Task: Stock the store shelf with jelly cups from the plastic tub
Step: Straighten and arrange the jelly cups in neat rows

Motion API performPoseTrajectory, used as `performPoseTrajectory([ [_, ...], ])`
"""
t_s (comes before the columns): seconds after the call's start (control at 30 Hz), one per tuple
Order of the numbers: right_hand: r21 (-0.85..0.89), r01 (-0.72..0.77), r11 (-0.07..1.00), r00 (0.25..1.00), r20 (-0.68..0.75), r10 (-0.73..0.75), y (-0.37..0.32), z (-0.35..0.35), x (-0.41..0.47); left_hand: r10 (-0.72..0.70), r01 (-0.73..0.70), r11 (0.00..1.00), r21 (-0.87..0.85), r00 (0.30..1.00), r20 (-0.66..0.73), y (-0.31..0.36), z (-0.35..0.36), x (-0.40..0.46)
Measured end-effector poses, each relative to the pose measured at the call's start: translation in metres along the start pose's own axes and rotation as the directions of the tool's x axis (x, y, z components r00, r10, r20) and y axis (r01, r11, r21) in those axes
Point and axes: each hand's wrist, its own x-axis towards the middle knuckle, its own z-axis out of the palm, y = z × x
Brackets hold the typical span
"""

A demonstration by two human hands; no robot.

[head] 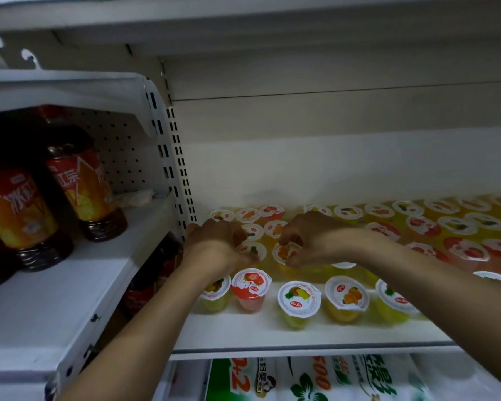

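**— Caller:** On the white metal shelf (301, 334), both hands are in among the jelly cups (299, 299), near the left end by the slotted upright (182, 180). What do the cups look like?

**— Partner:** Small clear plastic tubs, tapered, each sealed with a round white foil lid printed with fruit. The jelly shows yellow, orange and one pink, the strawberry cup (250, 286) in the front row. They stand upright in loose rows running back to the wall.

**— Caller:** And the hands?

**— Partner:** Left hand (214, 244) has its fingers curled down around a pineapple-lid cup (253, 250). Right hand (313, 241) pinches the orange-lid cup (284, 254) just beside it, thumb and fingertips at the lid's rim.

**— Caller:** Neighbours?

**— Partner:** Dark iced-tea bottles (84, 192) with glossy red-orange labels on the next bay left. Soft printed plastic packs (315, 377) on the shelf below.
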Motion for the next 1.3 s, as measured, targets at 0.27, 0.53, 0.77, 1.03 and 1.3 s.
performPoseTrajectory([
  [0.27, 0.029, 0.024, 0.999, 0.994, -0.104, -0.021, 0.004, 0.014, 0.009, -0.014, 0.017, 0.996, -0.093, 1.000, 0.024, -0.003, 0.001, 0.000],
  [0.53, -0.054, 0.047, 0.997, 0.974, -0.220, -0.058, -0.015, -0.001, -0.030, 0.102, -0.113, 0.993, -0.046, 0.976, -0.194, -0.002, -0.007, -0.027],
  [0.77, -0.071, 0.060, 0.996, 0.993, 0.102, -0.053, -0.030, -0.002, -0.071, 0.193, -0.190, 0.981, 0.040, 0.978, -0.085, -0.009, -0.002, -0.064],
  [1.03, -0.185, -0.003, 0.983, 0.981, -0.191, -0.033, -0.041, 0.022, -0.064, 0.193, -0.177, 0.975, 0.134, 0.974, -0.121, -0.004, 0.013, -0.067],
  [1.3, -0.201, -0.049, 0.978, 0.965, -0.263, -0.006, -0.044, 0.025, -0.061, 0.189, -0.168, 0.976, 0.139, 0.970, -0.154, -0.002, 0.016, -0.068],
])
